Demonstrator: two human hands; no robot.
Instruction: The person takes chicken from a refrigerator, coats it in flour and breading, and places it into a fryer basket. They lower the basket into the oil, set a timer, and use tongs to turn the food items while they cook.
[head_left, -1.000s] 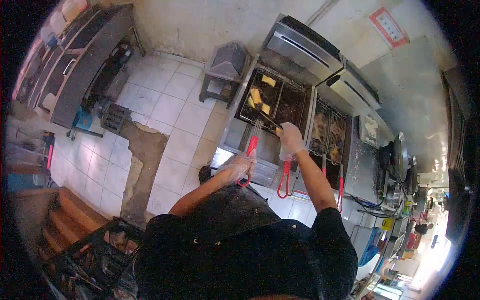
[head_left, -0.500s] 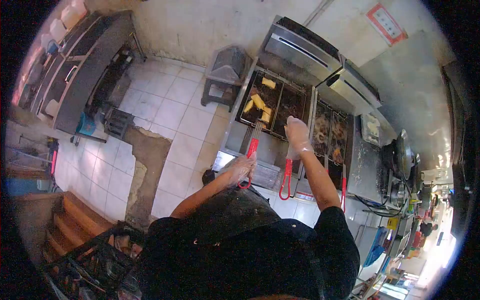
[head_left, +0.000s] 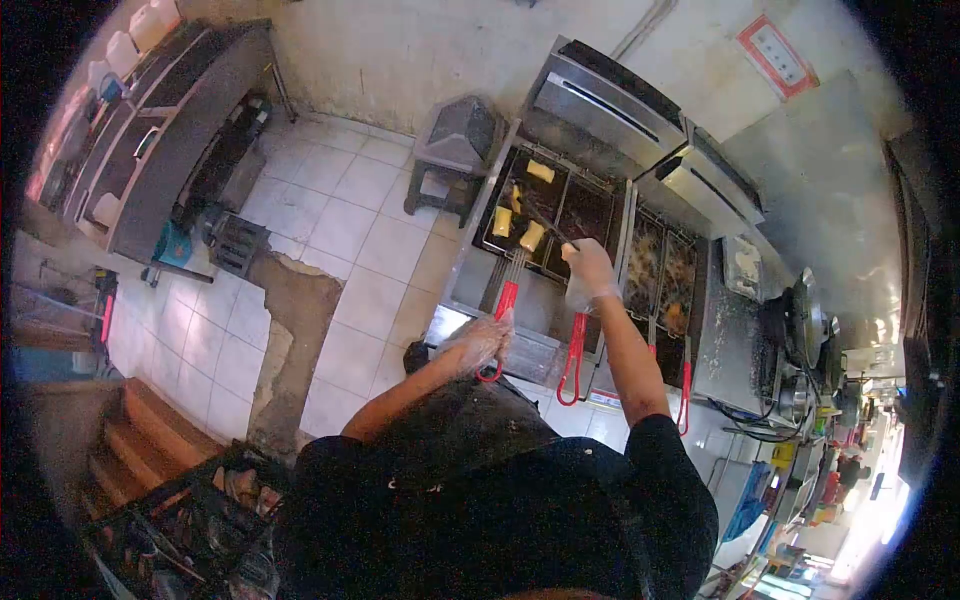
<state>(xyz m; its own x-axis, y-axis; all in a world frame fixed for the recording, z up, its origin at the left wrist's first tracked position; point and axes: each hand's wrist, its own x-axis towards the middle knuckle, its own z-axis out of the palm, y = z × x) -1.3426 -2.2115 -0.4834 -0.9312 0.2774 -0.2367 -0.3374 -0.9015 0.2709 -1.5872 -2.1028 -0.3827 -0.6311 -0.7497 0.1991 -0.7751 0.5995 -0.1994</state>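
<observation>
My left hand [head_left: 484, 341], in a clear plastic glove, is closed around the red handle [head_left: 508, 296] of a fryer basket in the left vat. In that basket, yellow food pieces [head_left: 502, 221] sit in dark oil, one of them at the far end. My right hand [head_left: 590, 268], also gloved, is closed on a long thin dark utensil [head_left: 545, 222] that slants left over the basket, its tip among the pieces. Whether it is tongs or a single rod I cannot tell. A second red basket handle [head_left: 574, 360] hangs just below my right hand.
To the right, another fryer vat [head_left: 657, 265] bubbles with food in its baskets. Beyond it are a metal tray [head_left: 741, 266] and a wok [head_left: 806, 310]. A dark plastic stool [head_left: 452, 150] stands left of the fryer. Broken floor tiles [head_left: 290, 330] lie further left.
My right hand has shifted slightly left and down, and the dark utensil now shows reaching into the left basket. The yellow pieces there have moved apart. My left hand stays at the handle.
</observation>
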